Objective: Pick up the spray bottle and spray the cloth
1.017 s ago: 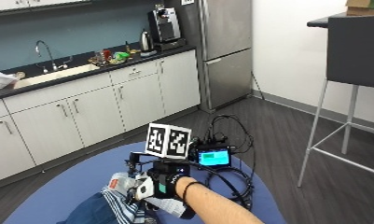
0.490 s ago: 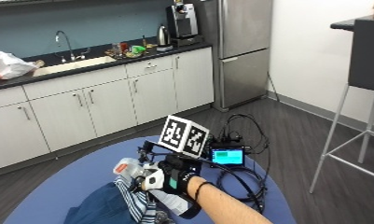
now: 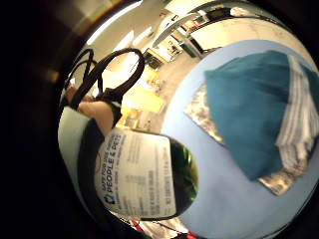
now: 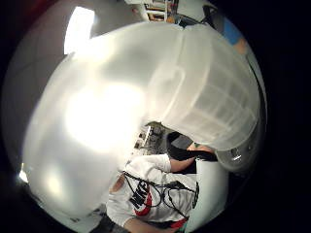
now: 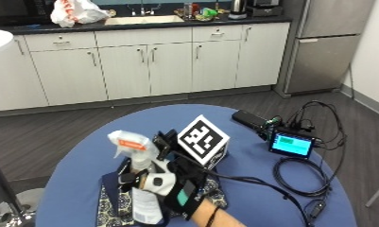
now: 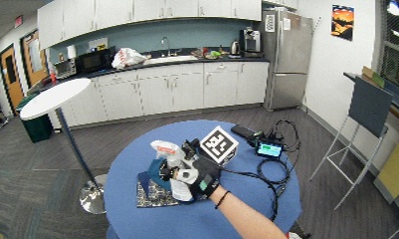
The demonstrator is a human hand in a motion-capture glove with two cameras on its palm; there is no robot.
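In the outside view my gloved right hand (image 5: 178, 188) grips a spray bottle (image 5: 143, 182) by its neck and holds it roughly upright over the cloth. The bottle has a white trigger head with an orange tag (image 5: 129, 141) and a white label. The cloth (image 5: 111, 207) is dark teal with a striped part and lies on a patterned mat on the round blue table (image 5: 252, 189). The little finger side palm view shows the bottle's label (image 3: 139, 179) close by, with the teal cloth (image 3: 259, 114) spread on the table (image 3: 219, 199). The bottle's white head (image 4: 146, 107) fills the thumb side palm view.
A small lit screen (image 5: 292, 144), a black box (image 5: 249, 118) and loops of black cable (image 5: 302, 177) lie on the table's right half. In the wide view a white standing table (image 6: 53, 97) is off to the left and a tall chair (image 6: 358, 114) to the right.
The outside camera has swung round, so its whole picture has shifted. My hand has closed round the bottle, which now stands taller over the cloth.
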